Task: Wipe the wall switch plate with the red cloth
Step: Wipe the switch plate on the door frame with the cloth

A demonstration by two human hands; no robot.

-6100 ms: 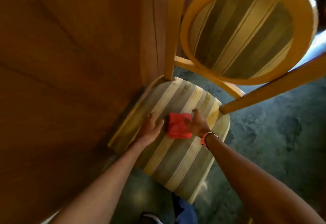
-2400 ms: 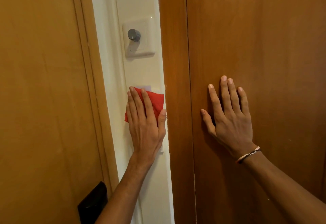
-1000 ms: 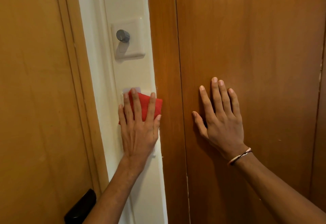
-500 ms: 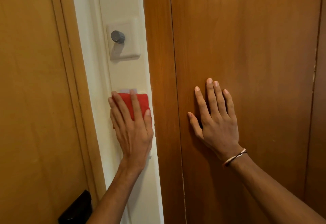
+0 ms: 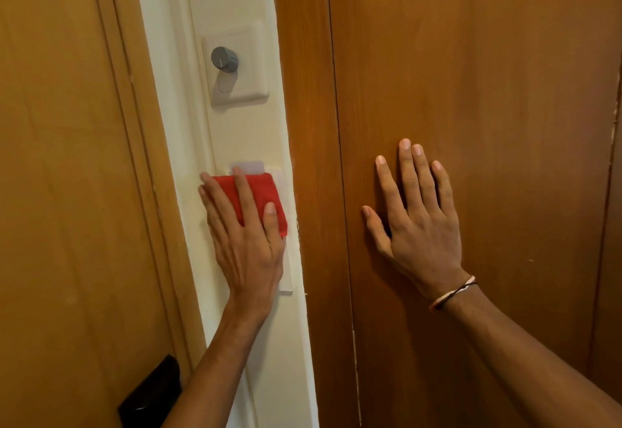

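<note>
My left hand (image 5: 247,242) lies flat on the folded red cloth (image 5: 261,193) and presses it against a white wall switch plate (image 5: 286,276) on the narrow cream wall strip. The cloth and hand cover most of the plate; only its right edge, bottom corner and a pale card (image 5: 247,166) sticking out at its top show. My right hand (image 5: 415,215), with a thin bracelet at the wrist, rests flat with spread fingers on the brown wooden panel to the right and holds nothing.
Above the cloth sits a second white plate with a grey round knob (image 5: 225,59). A light wooden door (image 5: 67,192) with a black lock piece (image 5: 149,394) stands at the left. The dark wooden panel (image 5: 488,74) fills the right.
My left hand has slid the red cloth a little to the left over the plate since a second ago. My right hand stays pressed on the panel.
</note>
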